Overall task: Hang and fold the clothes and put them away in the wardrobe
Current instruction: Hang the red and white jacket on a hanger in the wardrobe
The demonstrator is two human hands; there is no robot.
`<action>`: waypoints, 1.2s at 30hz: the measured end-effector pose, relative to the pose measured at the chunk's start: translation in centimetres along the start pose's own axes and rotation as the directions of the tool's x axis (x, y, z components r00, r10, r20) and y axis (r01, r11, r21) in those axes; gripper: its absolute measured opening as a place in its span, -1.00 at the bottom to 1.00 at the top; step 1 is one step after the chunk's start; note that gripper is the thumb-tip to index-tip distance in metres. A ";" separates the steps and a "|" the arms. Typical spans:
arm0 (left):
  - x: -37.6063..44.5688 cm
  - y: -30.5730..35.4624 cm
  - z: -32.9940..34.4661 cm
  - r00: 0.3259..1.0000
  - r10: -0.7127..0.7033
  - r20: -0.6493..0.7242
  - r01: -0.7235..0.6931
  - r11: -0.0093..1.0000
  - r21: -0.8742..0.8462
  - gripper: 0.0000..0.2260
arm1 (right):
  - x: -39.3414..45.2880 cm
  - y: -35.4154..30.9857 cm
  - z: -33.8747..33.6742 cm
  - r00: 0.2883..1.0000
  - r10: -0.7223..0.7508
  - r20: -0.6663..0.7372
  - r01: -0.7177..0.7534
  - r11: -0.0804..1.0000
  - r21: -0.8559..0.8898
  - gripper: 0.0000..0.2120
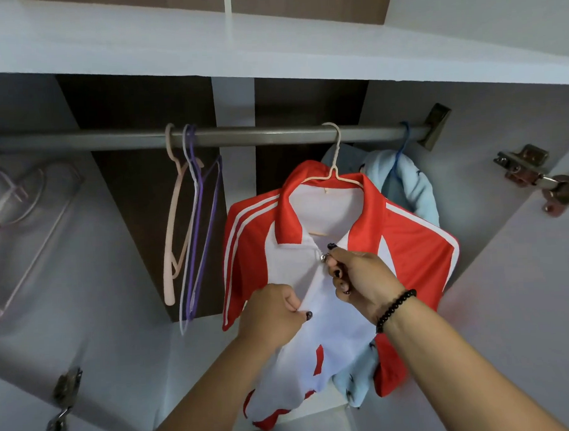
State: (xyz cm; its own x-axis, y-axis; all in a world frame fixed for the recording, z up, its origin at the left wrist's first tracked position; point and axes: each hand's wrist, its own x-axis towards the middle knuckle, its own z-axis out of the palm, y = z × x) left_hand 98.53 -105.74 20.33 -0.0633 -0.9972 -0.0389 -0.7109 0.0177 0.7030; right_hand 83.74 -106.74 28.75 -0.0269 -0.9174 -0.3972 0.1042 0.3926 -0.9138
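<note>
A red and white jacket [411, 242] hangs on a pale hanger [336, 167] from the grey wardrobe rail [257, 136]. My right hand [360, 274] pinches the small metal zip pull at the jacket's chest. Lower down, my left hand [271, 313] pinches the white front fabric beside the zip. Behind the jacket, a light blue garment [409, 190] hangs on a blue hanger [401, 148] at the rail's right end.
Three empty hangers, one pink [174, 220] and two purple or white [199, 225], hang left of centre on the rail. More pale hangers [22, 213] show at the far left. Door hinges [535, 175] sit on the open right door; another hinge [64, 401] is on the left door.
</note>
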 end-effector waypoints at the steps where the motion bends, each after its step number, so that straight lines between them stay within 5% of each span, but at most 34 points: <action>1: 0.3 -0.2 -0.1 1.000 -0.004 0.010 0.004 1.000 0.006 -0.69 | 0.3 -0.2 0.0 1.000 -0.003 -0.004 0.003 1.000 0.002 -0.67; 8: 2.3 -1.6 -0.4 0.993 -0.016 0.114 0.000 0.990 0.142 -0.66 | 2.3 1.6 0.5 1.000 0.008 -0.027 -0.008 1.000 -0.015 -0.65; 13: 2.7 -2.6 0.5 0.983 -0.057 0.177 0.027 0.985 0.170 -0.72 | 3.4 1.8 -1.0 0.992 0.039 -0.124 -0.089 0.900 -0.427 -0.74; 15: 3.1 -2.7 0.4 0.982 -0.065 0.178 0.040 0.989 0.139 -0.83 | 4.2 0.3 -2.0 0.969 -0.107 -0.223 -0.009 0.885 -0.466 -0.77; 19: 4.9 -2.7 -0.5 0.987 -0.056 0.149 0.057 0.998 -0.002 -0.85 | 5.8 -3.4 -3.4 0.730 -0.590 -0.346 0.293 0.726 -0.622 -0.86; 21: 6.0 -2.3 -0.8 0.987 -0.053 0.150 0.070 0.991 -0.111 -0.88 | 6.9 -4.5 -4.0 0.624 -0.724 -0.296 0.292 0.567 -0.771 -0.88; 22: 6.5 -2.0 -0.9 0.988 -0.048 0.149 0.072 0.985 -0.158 -0.90 | 7.6 -4.7 -4.4 0.628 -0.735 -0.255 0.240 0.495 -0.835 -0.74; 24: 7.6 -1.3 -1.1 0.992 -0.031 0.125 0.058 0.975 -0.214 -0.89 | 8.9 -4.5 -4.8 0.754 -0.620 -0.216 0.119 0.452 -0.884 -0.55; 26: 8.7 -0.3 -1.3 0.997 0.006 0.074 0.012 0.969 -0.248 -0.85 | 9.5 -3.3 -4.7 0.852 -0.491 -0.181 0.062 0.439 -0.896 -0.63; 28: 9.9 1.0 -1.7 0.999 0.044 0.028 -0.034 0.959 -0.280 -0.81 | 9.5 -1.5 -4.4 0.848 -0.509 -0.150 0.050 0.359 -0.932 -0.77; 30: 11.2 2.2 -1.9 0.997 0.076 0.012 -0.068 0.944 -0.324 -0.77 | 8.8 0.0 -3.9 0.810 -0.569 -0.141 0.055 0.313 -0.948 -0.71; 36: 14.1 5.4 -1.6 0.988 0.139 -0.072 -0.155 0.931 -0.330 -0.64 | 6.9 3.3 -1.2 0.802 -0.582 -0.137 0.078 0.330 -0.941 -0.64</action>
State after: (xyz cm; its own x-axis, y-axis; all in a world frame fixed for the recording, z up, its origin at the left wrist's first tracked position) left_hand 94.90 -119.78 24.69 -0.1109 -0.9877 0.1104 -0.4212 0.1474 0.8949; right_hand 82.70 -111.66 22.92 -0.2187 -0.9548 0.2014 -0.9030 0.1198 -0.4126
